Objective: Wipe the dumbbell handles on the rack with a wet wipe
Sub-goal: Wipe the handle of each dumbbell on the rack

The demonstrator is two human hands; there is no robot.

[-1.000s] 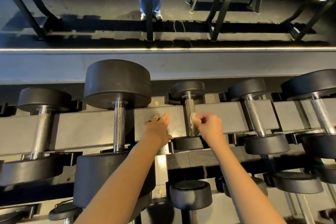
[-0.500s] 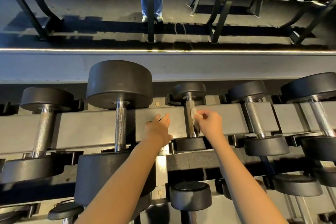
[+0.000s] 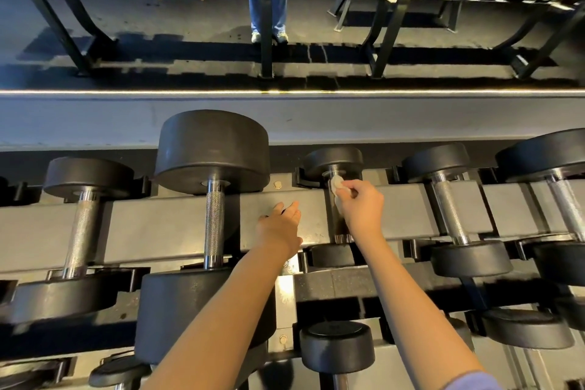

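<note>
Several black dumbbells with chrome handles lie across the grey rack (image 3: 164, 228). My right hand (image 3: 362, 210) pinches a white wet wipe (image 3: 336, 184) against the far end of the handle of a small dumbbell (image 3: 334, 161) in the middle. Most of that handle is hidden by my hand. My left hand (image 3: 280, 225) rests flat on the rack's grey panel just left of it, fingers together and holding nothing. A large dumbbell (image 3: 213, 152) with a knurled handle (image 3: 214, 225) lies further left.
More dumbbells lie to the right (image 3: 443, 165) and far left (image 3: 85, 177), and others on the lower tier (image 3: 337, 345). A mirror behind the rack reflects another rack (image 3: 266, 19) and a person's jeans (image 3: 268, 9).
My right hand has slid the wipe along the small dumbbell's handle from near its middle towards the far head. My left hand has stayed on the rack panel.
</note>
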